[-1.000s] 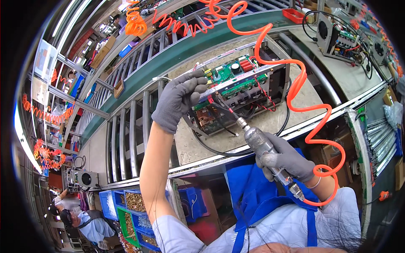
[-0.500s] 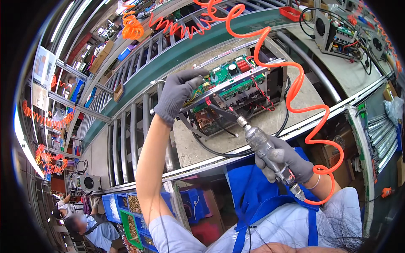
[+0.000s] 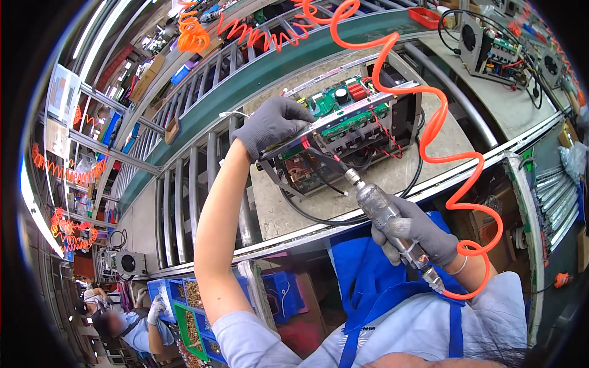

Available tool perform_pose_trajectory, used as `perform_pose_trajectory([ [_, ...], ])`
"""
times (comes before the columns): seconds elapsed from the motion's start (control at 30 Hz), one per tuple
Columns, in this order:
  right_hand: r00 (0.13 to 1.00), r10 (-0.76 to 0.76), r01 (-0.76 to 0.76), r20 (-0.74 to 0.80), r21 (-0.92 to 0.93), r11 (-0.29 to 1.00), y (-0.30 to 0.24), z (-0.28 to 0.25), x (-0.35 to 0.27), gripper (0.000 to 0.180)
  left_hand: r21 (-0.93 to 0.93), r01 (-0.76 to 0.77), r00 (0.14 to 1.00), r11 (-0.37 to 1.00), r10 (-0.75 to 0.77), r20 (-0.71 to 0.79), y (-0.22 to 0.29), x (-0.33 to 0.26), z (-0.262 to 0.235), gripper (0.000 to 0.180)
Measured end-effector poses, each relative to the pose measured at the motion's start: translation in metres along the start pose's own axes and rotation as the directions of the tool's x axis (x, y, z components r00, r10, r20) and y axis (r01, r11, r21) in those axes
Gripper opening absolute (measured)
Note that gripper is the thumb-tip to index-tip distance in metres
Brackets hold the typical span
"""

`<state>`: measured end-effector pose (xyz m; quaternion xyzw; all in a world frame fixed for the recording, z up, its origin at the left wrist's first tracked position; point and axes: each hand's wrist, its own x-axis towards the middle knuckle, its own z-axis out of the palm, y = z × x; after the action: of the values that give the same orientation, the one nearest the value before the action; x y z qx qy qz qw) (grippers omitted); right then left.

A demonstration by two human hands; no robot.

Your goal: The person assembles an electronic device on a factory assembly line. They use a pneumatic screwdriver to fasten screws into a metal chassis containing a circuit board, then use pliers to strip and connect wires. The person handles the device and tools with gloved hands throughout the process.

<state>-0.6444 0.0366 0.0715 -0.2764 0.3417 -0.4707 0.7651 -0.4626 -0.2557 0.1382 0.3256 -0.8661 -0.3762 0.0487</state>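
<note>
My right hand (image 3: 417,230), in a grey glove, is closed round the body of a silver pneumatic screwdriver (image 3: 377,205). Its bit points up and left, just in front of an open metal-framed electronic unit (image 3: 362,126) with a green circuit board (image 3: 331,101). An orange coiled air hose (image 3: 438,126) runs to the screwdriver's rear end. My left hand (image 3: 276,126), gloved too, is at the unit's left end, its fingers bent together over the metal top rail. The fingertips are partly hidden, and what they pinch cannot be made out. A black cable (image 3: 319,222) lies round the unit's base.
The unit rests on a pale board (image 3: 270,211) over a roller conveyor (image 3: 178,211). Blue and green bins (image 3: 191,331) of small metal parts stand at lower left. Another open unit (image 3: 494,52) sits at far right. A person (image 3: 138,328) works at lower left.
My left hand has shifted a little right and down, its fingers now lower on the unit's rail. The right hand and screwdriver have barely moved. The person at lower left has raised a hand.
</note>
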Motion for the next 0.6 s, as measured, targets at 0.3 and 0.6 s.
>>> perform_pose_trajectory([
  [0.3, 0.998, -0.025, 0.019, -0.055, -0.108, 0.994, -0.001, 0.011, 0.002, 0.082, -0.068, -0.024, 0.999, 0.997, 0.027, 0.043, -0.006, 0.0, -0.006, 0.022],
  [0.6, 0.997, -0.06, 0.059, -0.042, -0.028, 0.998, 0.005, 0.018, 0.003, 0.062, -0.133, -0.071, 0.993, 0.989, 0.083, 0.087, -0.009, -0.007, -0.009, 0.027],
])
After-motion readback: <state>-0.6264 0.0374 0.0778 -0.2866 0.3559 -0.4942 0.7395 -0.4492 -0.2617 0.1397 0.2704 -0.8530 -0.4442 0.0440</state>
